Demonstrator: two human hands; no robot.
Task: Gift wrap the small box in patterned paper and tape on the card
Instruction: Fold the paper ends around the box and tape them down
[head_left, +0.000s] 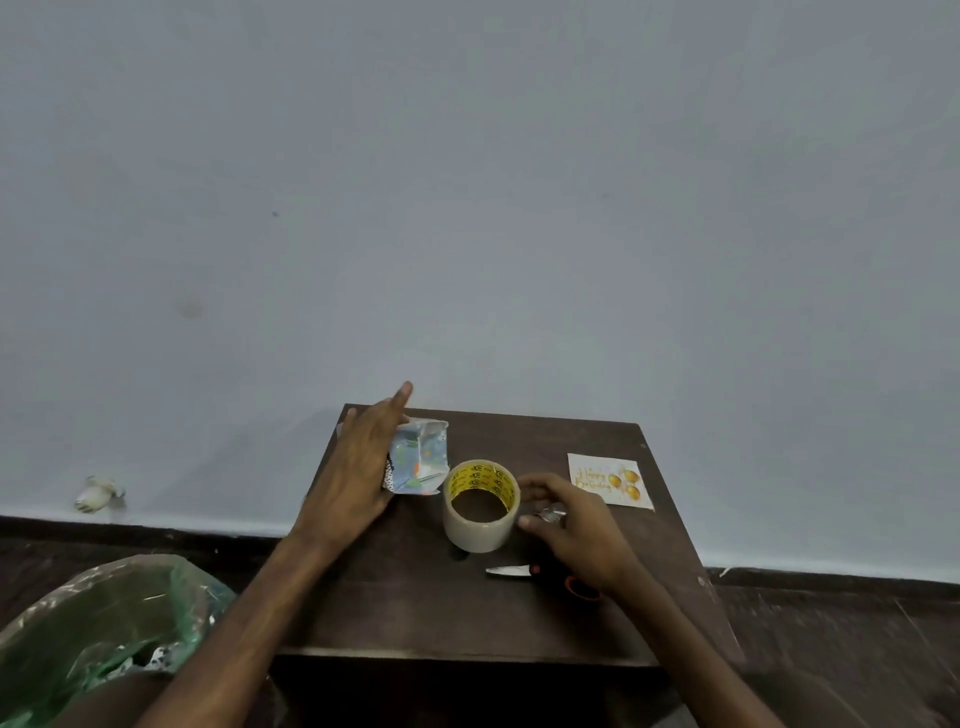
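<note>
**Head view.** The small box (420, 457), covered in pale blue patterned paper, lies at the far left of the dark table (405, 597). Its long axis runs from the person toward the wall. At the far end the paper is unfolded and stands up in loose flaps.

The left hand (358, 467) lies flat along the box's left side with its fingers straight, pointing to the wall. The tape roll (480, 505) rests just right of the box, core opening upward. The right hand (571, 525) curls thumb and fingers onto the roll's right wall; a small shiny scrap at its fingers cannot be identified.

The scissors (511, 571) lie near the roll, blades pointing left and handles under the right hand. The card (610, 480) lies flat at the far right, apart from the box.

A green plastic bag (104, 613) at lower left holds scraps of patterned paper.
</note>
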